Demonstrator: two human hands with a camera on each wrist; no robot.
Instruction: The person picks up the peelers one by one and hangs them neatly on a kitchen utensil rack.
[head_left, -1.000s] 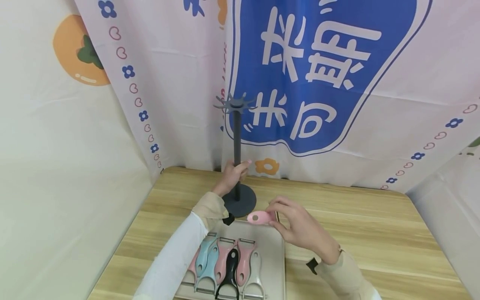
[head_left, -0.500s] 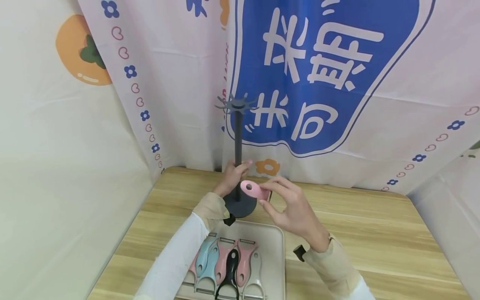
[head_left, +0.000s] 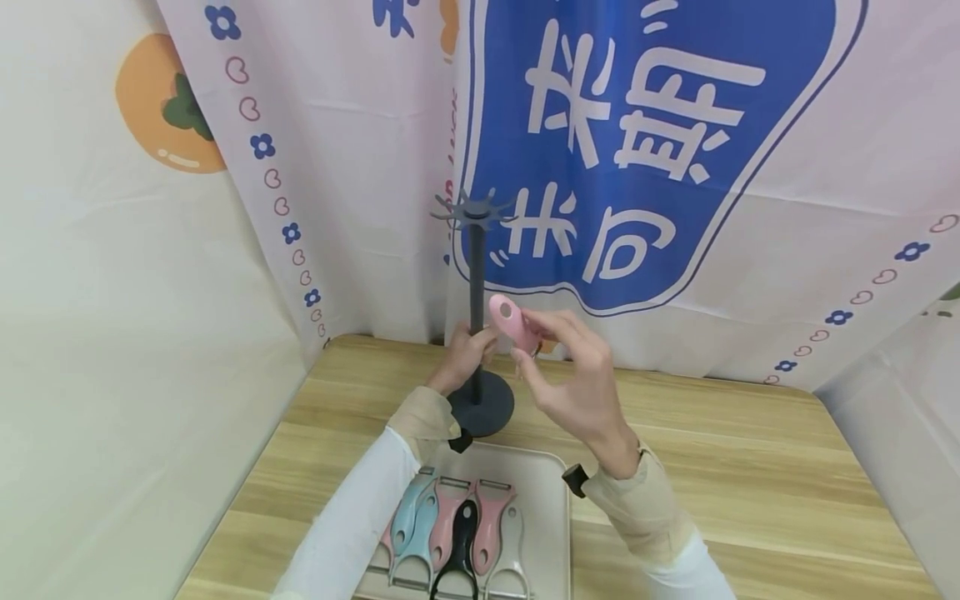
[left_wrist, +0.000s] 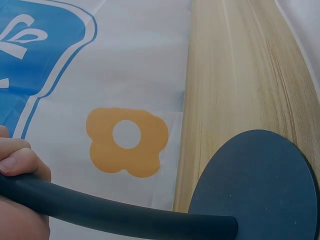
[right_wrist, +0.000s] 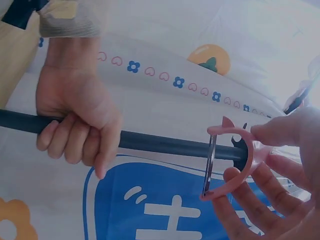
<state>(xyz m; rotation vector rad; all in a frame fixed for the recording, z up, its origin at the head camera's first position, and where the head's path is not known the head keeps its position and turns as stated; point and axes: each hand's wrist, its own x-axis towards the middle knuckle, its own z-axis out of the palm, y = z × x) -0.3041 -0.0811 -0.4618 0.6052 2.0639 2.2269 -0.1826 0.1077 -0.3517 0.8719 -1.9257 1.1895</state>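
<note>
A dark grey stand [head_left: 476, 279] with a ring of hooks [head_left: 474, 211] at its top rises from a round base [head_left: 491, 408]. My left hand [head_left: 461, 358] grips its pole low down; the right wrist view shows those fingers [right_wrist: 75, 137] wrapped around it. Just right of the pole, my right hand [head_left: 581, 375] pinches a pink peeler [head_left: 507, 313], handle hole upward and tilted left. In the right wrist view the peeler's blade [right_wrist: 210, 165] faces the left hand, and thumb and fingers hold its curved frame [right_wrist: 255, 160]. The peeler is below hook height.
In front of the stand lies a beige tray [head_left: 551, 508] with several peelers: pink, blue, a black peeler [head_left: 460, 542] and a white peeler [head_left: 512, 542]. A printed curtain [head_left: 375, 192] hangs behind the wooden table [head_left: 712, 450].
My right hand has raised the pink peeler from over the tray's far edge to beside the pole, tipping its handle end upward. The left hand keeps its grip on the pole.
</note>
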